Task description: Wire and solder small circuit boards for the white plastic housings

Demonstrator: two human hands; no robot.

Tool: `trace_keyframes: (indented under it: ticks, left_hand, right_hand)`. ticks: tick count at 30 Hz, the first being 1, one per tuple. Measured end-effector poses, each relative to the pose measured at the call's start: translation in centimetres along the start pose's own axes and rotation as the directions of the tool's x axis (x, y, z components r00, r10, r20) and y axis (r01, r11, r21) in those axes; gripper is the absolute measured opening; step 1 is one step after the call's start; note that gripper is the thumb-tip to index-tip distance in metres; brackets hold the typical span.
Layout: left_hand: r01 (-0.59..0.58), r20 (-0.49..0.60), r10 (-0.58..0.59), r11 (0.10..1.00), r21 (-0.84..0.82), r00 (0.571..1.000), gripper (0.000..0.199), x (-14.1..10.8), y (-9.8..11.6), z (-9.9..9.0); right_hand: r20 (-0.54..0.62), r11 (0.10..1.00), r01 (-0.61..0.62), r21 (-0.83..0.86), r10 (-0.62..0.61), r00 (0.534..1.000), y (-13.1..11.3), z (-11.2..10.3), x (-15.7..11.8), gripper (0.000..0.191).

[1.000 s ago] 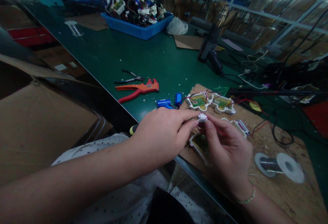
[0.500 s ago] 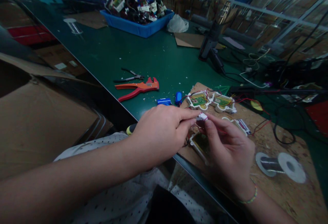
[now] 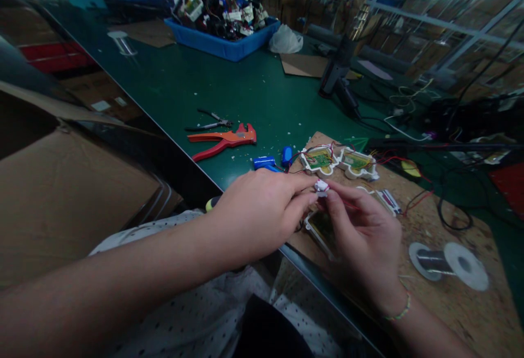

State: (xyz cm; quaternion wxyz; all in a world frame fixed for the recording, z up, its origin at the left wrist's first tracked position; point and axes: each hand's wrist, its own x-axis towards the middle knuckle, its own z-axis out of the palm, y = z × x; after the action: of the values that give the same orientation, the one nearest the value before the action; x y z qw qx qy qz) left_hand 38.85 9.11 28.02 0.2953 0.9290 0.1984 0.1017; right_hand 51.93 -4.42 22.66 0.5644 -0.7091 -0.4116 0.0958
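A small white part with red wire at it (image 3: 321, 186) is pinched between the fingertips of both hands, above the near edge of a brown board. My left hand (image 3: 262, 210) grips its left side with thumb and index finger. From the right, my right hand (image 3: 364, 232) closes thumb and fingers on it. Under the hands lies a white-rimmed housing (image 3: 321, 232), partly covered. Just beyond are two white housings with green circuit boards, one on the left (image 3: 321, 160) and one on the right (image 3: 357, 164). Blue wrapped cylinders (image 3: 264, 162) lie beyond my left hand.
Red wire strippers (image 3: 225, 141) and black-handled pliers (image 3: 210, 123) lie on the green table. A solder spool (image 3: 448, 264) rests on the brown board (image 3: 446, 314). A blue bin (image 3: 223, 47) of electronic parts and a heat gun (image 3: 338, 77) stand farther back.
The white part has turned slightly between my fingertips, and a pale grey edge now shows beneath it. My right hand has shifted a little leftward. The camera view has moved slightly.
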Motion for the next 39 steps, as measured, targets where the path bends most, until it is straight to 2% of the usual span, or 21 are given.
trace_keyframes:
  ticks: [8,15,31,39]
  left_hand:
    - [-0.020,-0.001,0.020,0.986,0.167,1.000,0.034,-0.2,0.0,-0.1]
    - [-0.045,0.022,0.041,0.974,0.220,0.999,0.033,-0.5,0.0,-0.5]
    - [-0.007,0.030,-0.002,0.955,0.297,1.000,0.034,-0.5,0.2,-0.2]
    - [0.004,-0.012,0.000,0.961,0.277,1.000,0.035,-0.4,-0.2,-0.1]
  right_hand:
    - [-0.016,0.975,0.122,-0.184,-0.127,0.992,-0.1,-0.3,-0.4,0.028]
    - [0.071,0.874,0.303,-0.379,-0.299,0.951,0.0,-0.8,-0.5,0.032]
    - [0.147,0.787,0.380,-0.487,-0.355,0.923,0.1,-1.1,-1.0,0.039]
    - [0.125,0.841,0.319,-0.436,-0.295,0.947,-0.1,-0.7,-0.8,0.032]
